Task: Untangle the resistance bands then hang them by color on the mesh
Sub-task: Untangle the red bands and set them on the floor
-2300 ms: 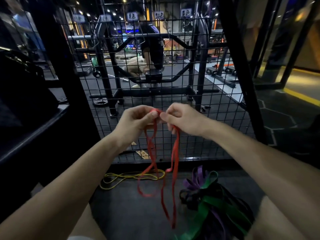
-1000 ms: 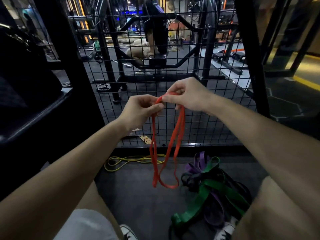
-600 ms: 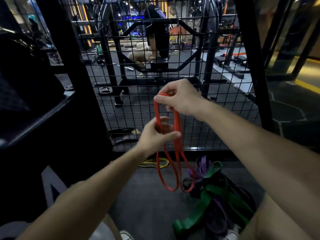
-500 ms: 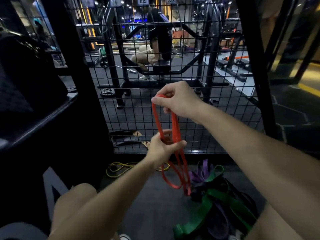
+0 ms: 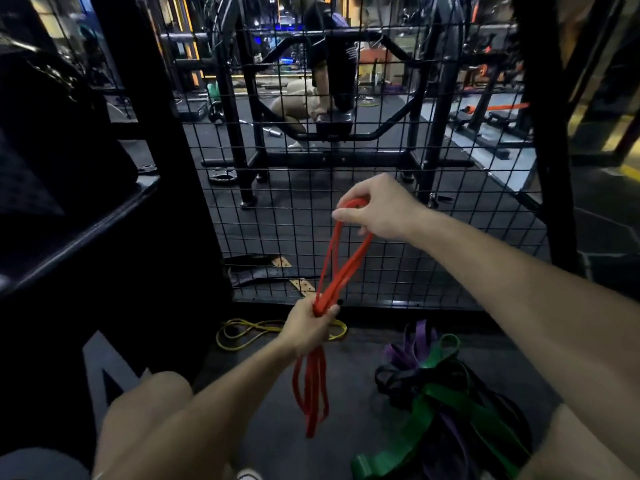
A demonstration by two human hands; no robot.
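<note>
A red resistance band (image 5: 341, 268) is stretched between my hands in front of the black wire mesh (image 5: 398, 209). My right hand (image 5: 377, 207) pinches its top loop at mid-height. Lower down, my left hand (image 5: 308, 329) grips the gathered strands, and the rest of the red band hangs below it in loose loops. On the floor at the right lies a tangled heap of green, purple and black bands (image 5: 446, 400). A yellow band (image 5: 249, 332) lies on the floor at the foot of the mesh.
A thick black post (image 5: 162, 168) and a dark shelf stand at the left. Another black post (image 5: 543, 133) frames the mesh at the right. Behind the mesh a person crouches at a gym rack (image 5: 329, 98). My knees show at the bottom.
My left hand has slid down the red band, from just under my right hand to near the floor, pulling the strands taut. My right hand has stayed at about the same height.
</note>
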